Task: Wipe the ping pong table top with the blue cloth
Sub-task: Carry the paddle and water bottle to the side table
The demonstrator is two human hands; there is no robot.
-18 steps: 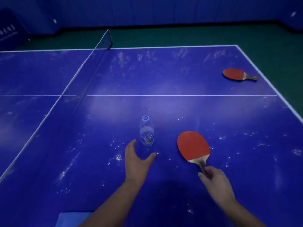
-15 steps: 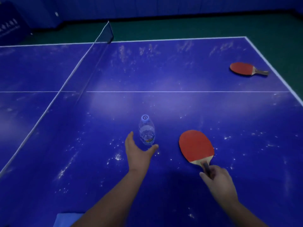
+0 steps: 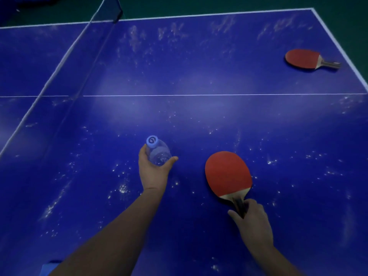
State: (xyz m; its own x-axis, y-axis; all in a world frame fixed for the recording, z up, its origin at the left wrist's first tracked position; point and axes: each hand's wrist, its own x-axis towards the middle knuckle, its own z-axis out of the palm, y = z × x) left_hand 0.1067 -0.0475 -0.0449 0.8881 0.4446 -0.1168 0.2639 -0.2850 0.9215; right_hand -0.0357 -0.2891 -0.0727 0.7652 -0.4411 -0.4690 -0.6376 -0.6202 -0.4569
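Note:
The blue ping pong table top [image 3: 199, 108] is speckled with white dust marks. A corner of the blue cloth [image 3: 46, 267] shows at the bottom left edge, mostly hidden by my left forearm. My left hand [image 3: 154, 172] grips a clear water bottle [image 3: 158, 153] with a blue cap, fingers and thumb curled round its body. My right hand [image 3: 253, 226] holds the handle of a red paddle [image 3: 228, 174] whose blade lies just over the table surface.
A second red paddle [image 3: 304, 59] lies near the far right edge of the table. The net [image 3: 87, 56] runs along the left from near to far. Green floor lies beyond the table's right edge.
My left hand has reached forward and closed round the water bottle. My right hand keeps its hold on the paddle handle. The camera has tilted down and closer.

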